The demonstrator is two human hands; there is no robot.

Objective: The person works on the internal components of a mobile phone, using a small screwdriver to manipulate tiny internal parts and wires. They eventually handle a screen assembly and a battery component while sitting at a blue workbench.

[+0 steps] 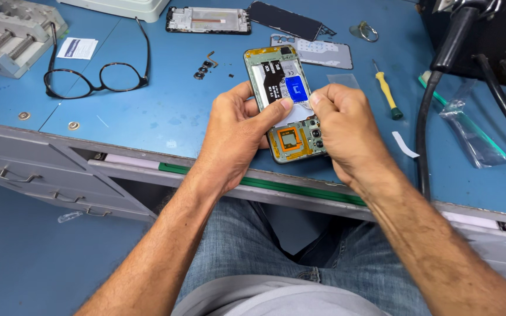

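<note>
An opened phone body with its back off shows a white battery area, a blue sticker, black flex strips and an orange-framed part near the cameras. My left hand grips its left side, thumb pressing on the middle. My right hand holds the right side, thumb and forefinger pinched at the edge by the blue sticker. Both hands keep the phone just above the front of the blue bench.
Black glasses lie at left beside a white card and a grey vise. Phone frames and a back cover sit behind. A yellow screwdriver, small screws, plastic bags and black hoses lie right.
</note>
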